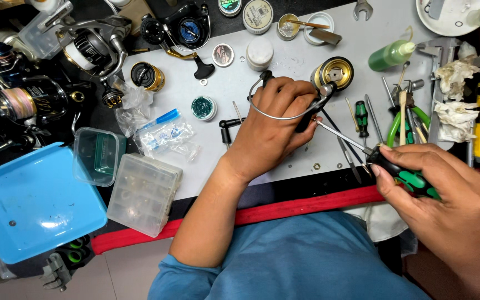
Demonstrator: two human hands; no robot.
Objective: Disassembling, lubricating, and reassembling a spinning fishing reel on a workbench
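Observation:
My left hand (270,125) grips a black fishing-reel rotor with a wire bail arm (262,111) looping out to its left, held just above the white work mat (234,83). My right hand (445,194) holds a green and black screwdriver (395,169). Its thin shaft (340,137) slants up-left and its tip meets the reel part beside my left fingers. A gold and black spool (334,72) stands just behind the held part.
Several reels (93,47) crowd the back left. A blue tray (29,203) and clear plastic boxes (143,191) sit at front left. Small tins (258,15), a green squeeze bottle (390,54), loose tools (362,119), crumpled tissue (454,97) and a white plate (451,16) lie around the mat.

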